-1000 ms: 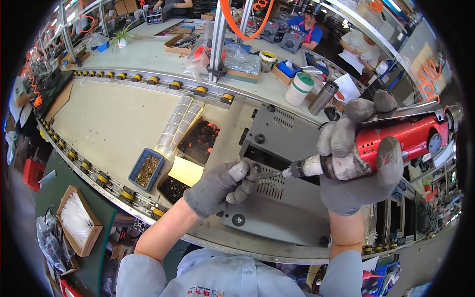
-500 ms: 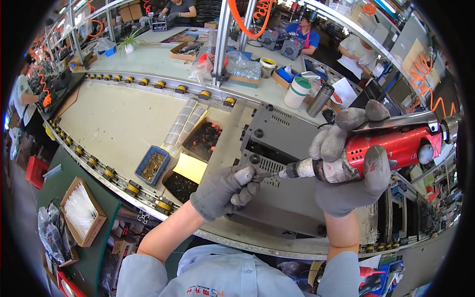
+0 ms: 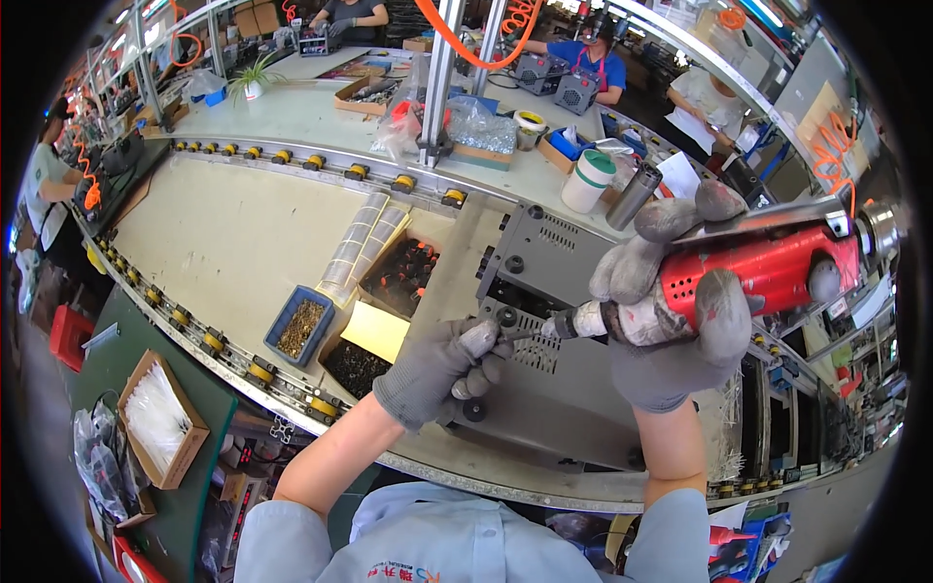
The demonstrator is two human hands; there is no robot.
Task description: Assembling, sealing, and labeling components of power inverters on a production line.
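In my gloved right hand [image 3: 671,321] is a red air screwdriver [image 3: 777,277], its fingers wrapped round the body and metal lever. The driver lies nearly level, and its thin dark bit [image 3: 530,333] points left. At the bit's tip the fingers of my gloved left hand [image 3: 442,364] are pinched together; whatever small thing they hold is hidden. Both hands are above a grey metal housing [image 3: 573,398] with vent slots and black round feet. A second grey housing [image 3: 564,255] lies just beyond it.
Left of the housings stand a blue tray of brass-coloured screws [image 3: 301,328], a box of black screws [image 3: 358,367] and a box of black-and-orange parts [image 3: 403,277]. Yellow rollers [image 3: 314,162] line the bench edge. An orange hose [image 3: 476,49] hangs ahead. Other people work farther off.
The screwdriver and my right hand have shifted slightly left and down, with the bit still at my left fingertips. My left hand has barely moved.
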